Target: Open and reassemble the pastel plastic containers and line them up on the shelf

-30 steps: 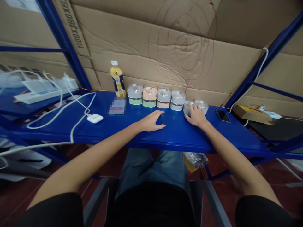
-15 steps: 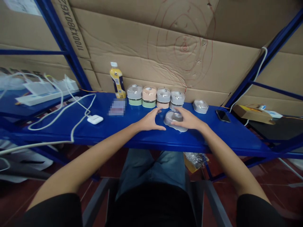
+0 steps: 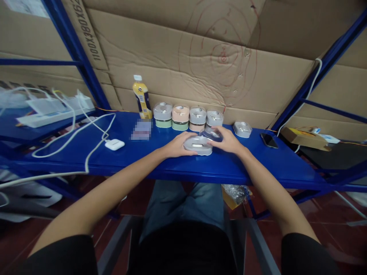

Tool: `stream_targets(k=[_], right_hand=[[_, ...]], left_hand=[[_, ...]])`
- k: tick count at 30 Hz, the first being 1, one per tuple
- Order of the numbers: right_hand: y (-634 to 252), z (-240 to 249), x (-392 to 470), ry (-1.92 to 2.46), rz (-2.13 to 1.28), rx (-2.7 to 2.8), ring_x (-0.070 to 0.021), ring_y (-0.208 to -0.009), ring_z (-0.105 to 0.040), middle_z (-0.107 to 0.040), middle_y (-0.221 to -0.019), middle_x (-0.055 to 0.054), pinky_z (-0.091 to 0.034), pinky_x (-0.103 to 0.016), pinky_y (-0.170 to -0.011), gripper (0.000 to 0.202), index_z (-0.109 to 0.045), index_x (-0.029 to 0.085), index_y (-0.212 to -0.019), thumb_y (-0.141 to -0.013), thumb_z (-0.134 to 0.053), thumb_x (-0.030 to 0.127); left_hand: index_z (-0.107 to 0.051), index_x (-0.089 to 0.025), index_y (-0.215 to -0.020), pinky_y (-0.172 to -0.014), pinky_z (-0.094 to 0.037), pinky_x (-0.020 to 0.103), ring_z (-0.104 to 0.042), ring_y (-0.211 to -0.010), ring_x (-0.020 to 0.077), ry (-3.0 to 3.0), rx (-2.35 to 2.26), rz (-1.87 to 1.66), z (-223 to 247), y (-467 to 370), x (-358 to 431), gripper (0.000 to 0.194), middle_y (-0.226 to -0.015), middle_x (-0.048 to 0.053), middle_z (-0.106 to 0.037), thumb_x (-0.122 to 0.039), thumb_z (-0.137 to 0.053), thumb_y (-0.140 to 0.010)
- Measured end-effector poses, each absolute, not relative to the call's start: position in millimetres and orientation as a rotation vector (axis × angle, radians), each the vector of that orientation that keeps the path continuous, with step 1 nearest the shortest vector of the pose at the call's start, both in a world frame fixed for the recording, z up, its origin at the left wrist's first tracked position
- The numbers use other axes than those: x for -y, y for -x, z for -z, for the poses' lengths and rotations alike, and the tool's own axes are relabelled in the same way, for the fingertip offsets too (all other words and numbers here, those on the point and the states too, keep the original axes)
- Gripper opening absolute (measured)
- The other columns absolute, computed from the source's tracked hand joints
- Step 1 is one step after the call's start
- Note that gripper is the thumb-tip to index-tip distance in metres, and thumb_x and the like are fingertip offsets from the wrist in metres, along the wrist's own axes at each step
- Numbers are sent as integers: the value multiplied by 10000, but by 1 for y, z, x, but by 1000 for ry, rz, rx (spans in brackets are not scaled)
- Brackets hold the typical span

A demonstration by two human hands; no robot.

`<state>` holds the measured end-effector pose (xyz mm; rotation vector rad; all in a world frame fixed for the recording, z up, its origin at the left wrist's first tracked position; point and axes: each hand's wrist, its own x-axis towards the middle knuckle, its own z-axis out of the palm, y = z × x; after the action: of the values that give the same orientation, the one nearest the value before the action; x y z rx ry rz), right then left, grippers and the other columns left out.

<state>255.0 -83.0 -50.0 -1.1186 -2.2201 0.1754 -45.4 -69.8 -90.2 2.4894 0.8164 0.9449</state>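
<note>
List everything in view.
front box: one, grey, before stacks
held piece: one, dark, in right hand
stacks: four, grey, peach, green, along cardboard
lone box: one, grey, right of stacks
bottle: one, yellow, left of stacks
blurred item: one, lilac, before bottle
case: one, white, table's left
phone: one, dark, table's right
power strip: one, white, left
cables: several, white, both sides
carton: one, brown, far right
table: one, blue, under boxes
cardboard: several, brown, behind table
plastic: some, clear, below
chair: one, grey, below
left hand: one, bare, on front box
right hand: one, bare, on held piece

Grey oval container [image 3: 197,147] — darker piece [image 3: 211,134] at right rear
</note>
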Motion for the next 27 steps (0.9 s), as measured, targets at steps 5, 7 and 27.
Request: stream_targets(k=[5, 7, 27], right_hand=[[-298, 65, 75, 1375, -250, 2076, -347, -1086, -750, -777, -1218, -164, -599, -548, -1005, 776, -662, 184, -1391, -825, -806, 694], [-306, 69, 73, 1449, -272, 2036, -344, -1080, -750, -776, -1197, -166, -602, -535, -1006, 804, -656, 170, -1407, -828, -786, 712], [-319, 60, 69, 1461, -66, 2104, -415, -1219, -719, -748, -1340, -218, -574, -596, -1084, 867, -683, 133, -1414, -747, -894, 645]], left_hand=[[-824, -246, -1247, -1259, -441, 569, -562, -1443, 394, -2573, -802, -854, 85, 44, 75, 504, -1395, 140, -636, -647, -701, -968], [-831, -232, -1226, -1257, -440, 580, -554, -1443, 401, -2563, -835, -893, 83, 45, 75, 518, -1407, 148, -625, -660, -674, -981], [-649, -215, -1433, -1215, -471, 559, -613, -1388, 378, -2466, -988, -1062, 76, 69, 68, 728, -1474, 151, -657, -714, -722, -907]])
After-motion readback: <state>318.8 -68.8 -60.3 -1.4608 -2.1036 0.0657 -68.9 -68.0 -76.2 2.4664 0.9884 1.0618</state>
